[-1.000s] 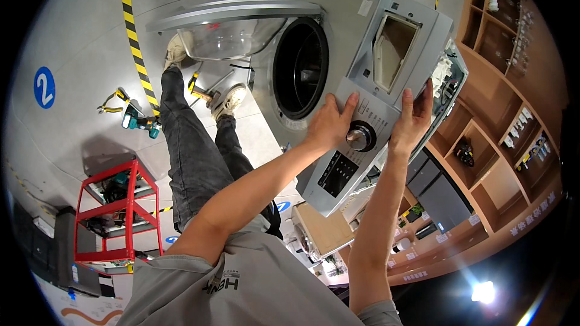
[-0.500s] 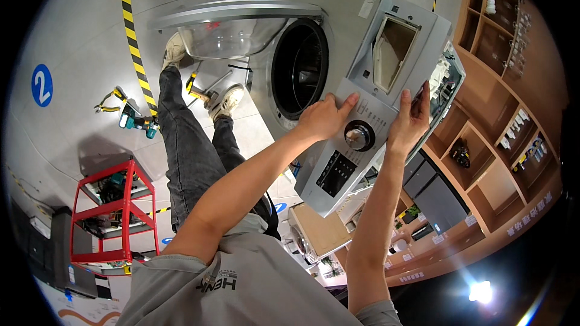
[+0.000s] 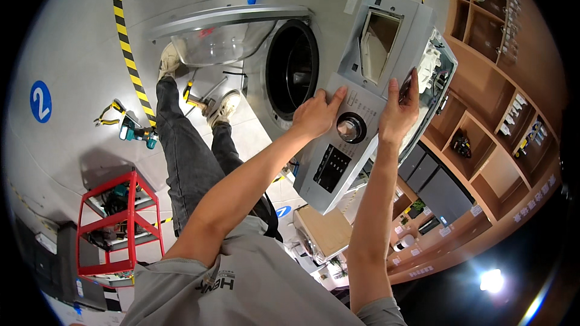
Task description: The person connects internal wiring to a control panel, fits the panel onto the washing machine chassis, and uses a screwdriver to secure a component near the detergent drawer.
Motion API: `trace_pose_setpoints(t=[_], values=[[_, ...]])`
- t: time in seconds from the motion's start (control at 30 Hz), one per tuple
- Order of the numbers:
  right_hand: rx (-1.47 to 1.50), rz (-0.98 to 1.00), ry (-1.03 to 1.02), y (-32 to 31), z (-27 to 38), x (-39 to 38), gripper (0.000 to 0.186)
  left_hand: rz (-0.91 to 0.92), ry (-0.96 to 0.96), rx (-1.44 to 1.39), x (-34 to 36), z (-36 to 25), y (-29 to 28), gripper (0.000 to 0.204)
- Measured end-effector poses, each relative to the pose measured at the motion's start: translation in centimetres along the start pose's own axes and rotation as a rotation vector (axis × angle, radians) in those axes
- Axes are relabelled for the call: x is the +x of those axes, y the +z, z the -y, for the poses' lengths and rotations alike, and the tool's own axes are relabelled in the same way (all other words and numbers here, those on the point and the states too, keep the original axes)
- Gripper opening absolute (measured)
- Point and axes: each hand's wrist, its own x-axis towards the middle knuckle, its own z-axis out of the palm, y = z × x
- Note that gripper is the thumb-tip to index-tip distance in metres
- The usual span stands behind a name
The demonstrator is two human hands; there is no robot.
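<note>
Gripping the panel (image 3: 362, 102) at its right edge, the right hand (image 3: 399, 111) has its thumb toward the front and its fingers bent over the edge. The left hand (image 3: 315, 115) touches the panel's left side, thumb extended and fingers curled; whether it grips there I cannot tell. The panel lies at the front of the washer (image 3: 335, 30), with a dial (image 3: 350, 128) between the two hands, a dark display (image 3: 332, 169) nearer and a square opening (image 3: 380, 42) farther off. Inner parts (image 3: 430, 63) show right of the panel. Left of it are the drum (image 3: 293, 72) and the open door (image 3: 220, 42). On the floor, at far left, lie a hammer (image 3: 196, 99), pliers (image 3: 110, 113) and a drill (image 3: 138, 134); a red rack (image 3: 106, 225) stands near left, shelves (image 3: 492, 172) at right.
</note>
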Motion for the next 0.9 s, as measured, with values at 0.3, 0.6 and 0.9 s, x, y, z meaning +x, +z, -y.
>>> trace_pose_setpoints(t=[0.3, 0.6, 0.9], values=[[-0.094, -0.035, -0.027, 0.4, 1.5, -0.2, 0.048, -0.058, 0.021, 0.005, 0.0, 0.3, 0.5, 0.086], [-0.21, -0.069, -0.083, 0.7, 1.6, -0.9, 0.049, -0.03, 0.016, -0.015, 0.0, 0.8, 0.4, 0.084], [-0.226, 0.024, -0.2, -0.5, 5.9, -5.2, 0.056, 0.046, 0.139, -0.937, -0.1, 5.8, 3.3, 0.047]])
